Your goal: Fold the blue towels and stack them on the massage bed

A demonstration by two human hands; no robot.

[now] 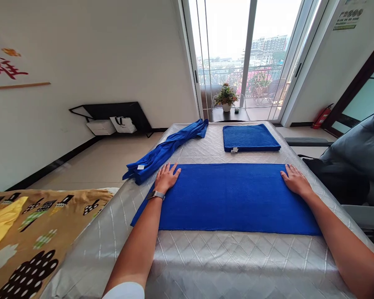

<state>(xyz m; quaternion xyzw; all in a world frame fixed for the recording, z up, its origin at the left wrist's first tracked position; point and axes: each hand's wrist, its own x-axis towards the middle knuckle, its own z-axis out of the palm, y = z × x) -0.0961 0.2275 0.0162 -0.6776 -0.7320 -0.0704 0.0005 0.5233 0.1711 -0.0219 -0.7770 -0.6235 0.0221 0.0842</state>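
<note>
A blue towel (224, 199) lies flat as a wide rectangle on the silver quilted cover (237, 255) in front of me. On its far left corner rests my left hand (166, 177), palm down with fingers spread. My right hand (295, 180) lies flat at the far right corner, its fingers stretched forward. Beyond the towel, to the right, sits a neat stack of folded blue towels (251, 137) with a small white tag at the near edge. A loose, bunched heap of blue towels (171, 147) stretches along the left edge, close to my left hand.
Left of the covered surface is a brown patterned blanket (65, 220) with a yellow cloth (3, 222) on it. A dark grey padded chair (358, 153) stands at the right. Past the far edge, a small table (230, 115) carries a flower pot (226, 107) before the glass door.
</note>
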